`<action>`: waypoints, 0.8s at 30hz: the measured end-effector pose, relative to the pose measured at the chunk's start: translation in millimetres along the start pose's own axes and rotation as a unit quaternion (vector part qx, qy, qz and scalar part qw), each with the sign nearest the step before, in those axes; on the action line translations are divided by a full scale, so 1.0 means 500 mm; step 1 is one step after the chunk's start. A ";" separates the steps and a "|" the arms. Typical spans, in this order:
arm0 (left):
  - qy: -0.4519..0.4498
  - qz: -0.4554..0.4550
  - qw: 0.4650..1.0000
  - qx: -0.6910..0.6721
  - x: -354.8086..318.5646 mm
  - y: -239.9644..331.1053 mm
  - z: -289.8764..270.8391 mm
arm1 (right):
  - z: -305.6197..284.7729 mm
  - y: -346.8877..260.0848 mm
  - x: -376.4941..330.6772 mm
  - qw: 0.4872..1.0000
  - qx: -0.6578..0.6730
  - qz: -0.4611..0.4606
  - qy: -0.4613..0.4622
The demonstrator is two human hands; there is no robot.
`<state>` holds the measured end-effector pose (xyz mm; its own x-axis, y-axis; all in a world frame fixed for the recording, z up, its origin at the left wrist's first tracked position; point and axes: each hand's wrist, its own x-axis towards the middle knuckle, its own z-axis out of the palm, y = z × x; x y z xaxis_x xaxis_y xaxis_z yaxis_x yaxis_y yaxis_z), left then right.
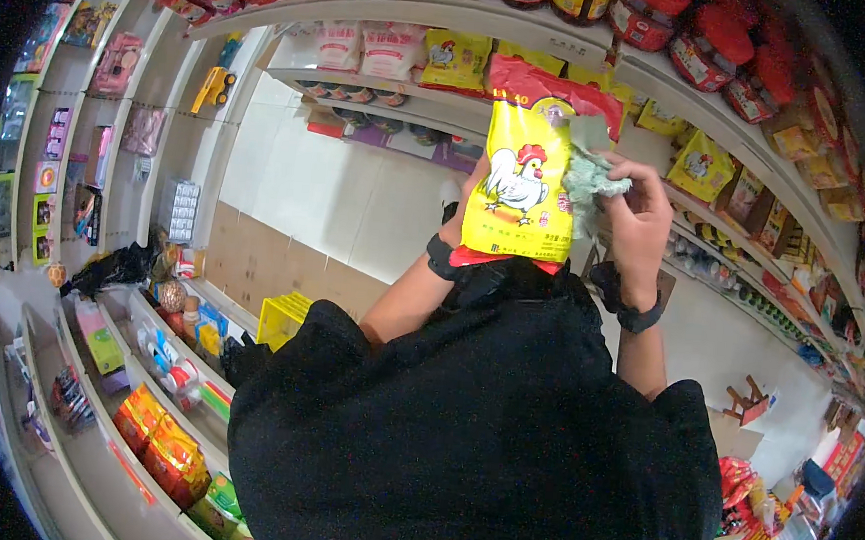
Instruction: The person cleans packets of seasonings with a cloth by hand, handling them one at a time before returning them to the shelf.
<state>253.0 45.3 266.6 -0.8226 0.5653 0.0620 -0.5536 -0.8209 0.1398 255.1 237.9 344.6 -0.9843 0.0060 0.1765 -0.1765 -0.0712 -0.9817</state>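
A yellow and red plastic packet (525, 166) printed with a white rooster is held upright in front of my chest. My left hand (472, 191) grips it at its left edge, with the fingers mostly hidden behind it. In my right hand (643, 213) a crumpled grey-green cloth (590, 176) is pinched between thumb and fingers. The cloth lies against the packet's right side and covers part of its print. Both wrists wear dark bands.
Ahead, a shelf (410, 13) carries jars and red-lidded tubs (714, 47). Similar yellow packets (702, 167) stand on the shelf below. Goods fill the left racks, near a yellow plastic basket (284, 320). A small wooden stool (747, 400) is on the floor at right.
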 end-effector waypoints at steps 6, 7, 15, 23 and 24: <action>0.012 0.018 0.999 0.025 0.005 -0.007 0.012 | 0.004 -0.052 0.007 0.917 -0.322 -0.235 0.015; 0.008 0.002 1.000 0.026 0.002 -0.003 0.007 | 0.007 -0.059 0.007 0.885 -0.365 -0.288 0.019; 0.105 -0.015 0.992 0.072 0.000 0.011 0.009 | -0.053 -0.114 -0.001 0.937 -0.247 -0.246 -0.021; 0.019 -0.070 0.995 -0.065 0.000 0.014 0.007 | -0.066 -0.191 -0.004 0.955 -0.247 -0.023 -0.164; 0.019 -0.072 0.995 -0.065 -0.002 0.015 -0.001 | -0.065 -0.204 -0.008 0.951 -0.224 0.006 -0.212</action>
<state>249.4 38.4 267.0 -0.7362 0.6767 0.0123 -0.6765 -0.7363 0.0144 276.9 277.4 441.5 -0.9117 -0.4021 0.0842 -0.2437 0.3643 -0.8988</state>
